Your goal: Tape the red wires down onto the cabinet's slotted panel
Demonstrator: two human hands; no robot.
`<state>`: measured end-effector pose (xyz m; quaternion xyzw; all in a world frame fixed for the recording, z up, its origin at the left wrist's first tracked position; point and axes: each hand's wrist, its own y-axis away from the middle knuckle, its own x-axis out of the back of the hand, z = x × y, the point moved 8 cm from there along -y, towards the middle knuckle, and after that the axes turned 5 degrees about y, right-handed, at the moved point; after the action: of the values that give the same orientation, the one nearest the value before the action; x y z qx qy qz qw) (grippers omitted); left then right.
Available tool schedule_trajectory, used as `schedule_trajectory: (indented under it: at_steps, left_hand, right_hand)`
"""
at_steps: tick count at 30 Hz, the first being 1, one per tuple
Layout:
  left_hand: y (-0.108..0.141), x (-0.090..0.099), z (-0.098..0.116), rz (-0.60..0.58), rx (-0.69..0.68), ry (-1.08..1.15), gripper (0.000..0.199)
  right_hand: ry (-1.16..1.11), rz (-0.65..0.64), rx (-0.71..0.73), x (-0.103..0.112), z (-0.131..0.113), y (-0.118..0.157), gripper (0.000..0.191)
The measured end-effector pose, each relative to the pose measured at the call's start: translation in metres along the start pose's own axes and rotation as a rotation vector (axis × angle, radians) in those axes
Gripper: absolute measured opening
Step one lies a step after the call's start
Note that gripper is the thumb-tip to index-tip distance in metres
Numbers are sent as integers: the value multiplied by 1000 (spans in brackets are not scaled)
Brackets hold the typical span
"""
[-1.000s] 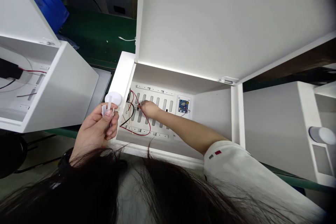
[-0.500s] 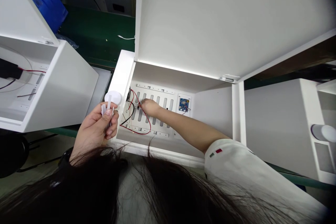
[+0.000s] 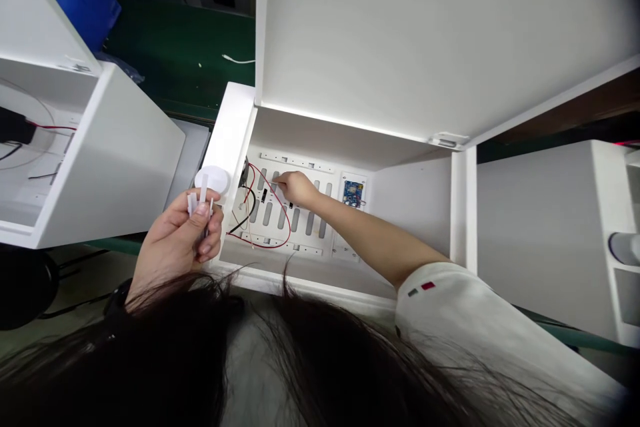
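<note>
A right hand is working over the slotted panel (image 3: 303,221) while the left is gripping white strips.
The panel is lying in the bottom of the white box (image 3: 231,121), toward its left edge. The right hand (image 3: 299,188) is bunching its fingertips there, beside the red wire (image 3: 289,224) and near two black clips (image 3: 265,195); whether they are pinching anything, I cannot tell from this angle. The left hand (image 3: 183,230) is clamping the white strips (image 3: 203,190) at the left edge. Careful fingers should be staying clear of the wire, probably pressing lightly. The forearm (image 3: 370,233) is crossing below the blue circuit board (image 3: 353,193); the lid (image 3: 400,33) is standing open along the far edge, leaving room overhead.
</note>
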<state>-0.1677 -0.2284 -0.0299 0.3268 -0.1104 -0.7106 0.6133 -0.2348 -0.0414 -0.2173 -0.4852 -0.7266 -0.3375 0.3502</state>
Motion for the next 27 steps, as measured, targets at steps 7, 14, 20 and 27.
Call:
schedule_trajectory:
  at_steps: [7,14,20,27]
  left_hand:
    - [-1,0,-2,-71,-2,-15,13]
    - [-3,0,-2,-73,4,-37,11]
    - [-3,-1,-1,-81,-6,-31,11]
    - [-2,-2,0,-99,-12,-26,13]
  right_hand:
    - [-90,48,113,9,-12,-3,35]
    - [143,-115,235,-2,-34,1,26]
    - [293,-206,264,-11,-42,2,23]
    - [402,-236,374,-17,-56,6,26]
